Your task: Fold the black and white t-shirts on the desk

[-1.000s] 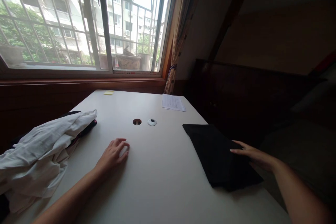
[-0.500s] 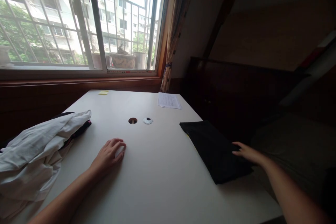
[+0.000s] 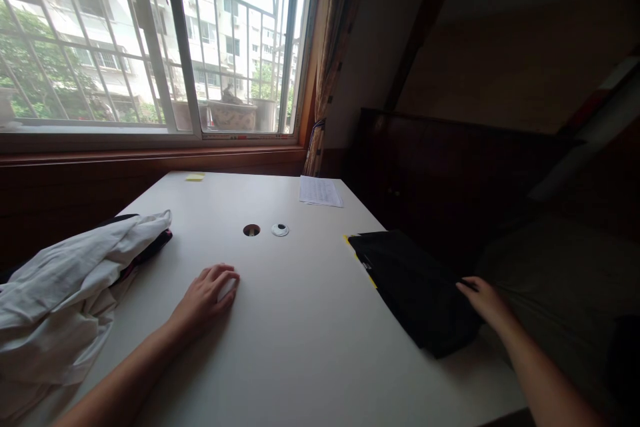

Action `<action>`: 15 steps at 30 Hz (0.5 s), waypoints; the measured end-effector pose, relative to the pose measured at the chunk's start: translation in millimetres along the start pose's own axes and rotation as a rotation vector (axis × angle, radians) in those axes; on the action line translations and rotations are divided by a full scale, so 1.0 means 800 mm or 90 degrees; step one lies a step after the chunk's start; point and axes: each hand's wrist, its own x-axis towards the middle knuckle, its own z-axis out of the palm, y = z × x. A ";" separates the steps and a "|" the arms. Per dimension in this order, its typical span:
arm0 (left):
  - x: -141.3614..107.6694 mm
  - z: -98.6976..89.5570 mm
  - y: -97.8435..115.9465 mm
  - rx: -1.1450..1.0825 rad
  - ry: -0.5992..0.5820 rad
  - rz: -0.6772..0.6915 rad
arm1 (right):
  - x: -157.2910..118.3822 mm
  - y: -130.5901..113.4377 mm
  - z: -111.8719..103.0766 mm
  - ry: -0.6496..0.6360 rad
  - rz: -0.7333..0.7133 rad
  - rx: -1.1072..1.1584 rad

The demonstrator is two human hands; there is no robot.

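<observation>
A folded black garment (image 3: 415, 287) lies along the right side of the white table (image 3: 300, 347). A strip of yellow and a small pale mark show at its left edge. My right hand (image 3: 483, 297) pinches the garment's right edge between thumb and fingers. My left hand (image 3: 207, 290) rests on the tabletop, fingers loosely bent and apart from the thumb, holding nothing. To its left is a heap of clothes with a white garment (image 3: 75, 280) on top and darker cloth under it.
Printed papers (image 3: 321, 191) and a yellow sticky note (image 3: 195, 177) lie at the table's far side. Mid-table are a round cable hole (image 3: 251, 230) and its white cover (image 3: 280, 230). A barred window (image 3: 235, 47) and a tied curtain (image 3: 320, 113) stand behind.
My right hand has drawn the garment's edge to the right. The upper layer has shifted, baring more yellow along the left edge. My left hand stays put.
</observation>
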 end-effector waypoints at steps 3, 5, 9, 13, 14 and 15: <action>0.000 0.001 -0.001 0.005 -0.004 0.002 | -0.006 0.006 0.005 -0.071 0.059 0.039; 0.000 0.001 -0.002 0.010 -0.009 0.004 | -0.010 0.002 0.004 -0.070 0.060 -0.001; 0.000 0.001 0.000 0.017 -0.008 0.011 | -0.021 -0.034 -0.003 -0.007 -0.036 -0.205; 0.000 0.001 0.001 0.015 -0.003 0.009 | -0.042 -0.124 0.005 -0.013 -0.216 -0.198; 0.000 0.001 0.001 0.013 -0.001 0.009 | -0.049 -0.151 0.010 -0.033 -0.257 -0.169; 0.000 0.001 0.001 0.010 0.000 0.010 | -0.057 -0.179 0.017 -0.060 -0.287 -0.144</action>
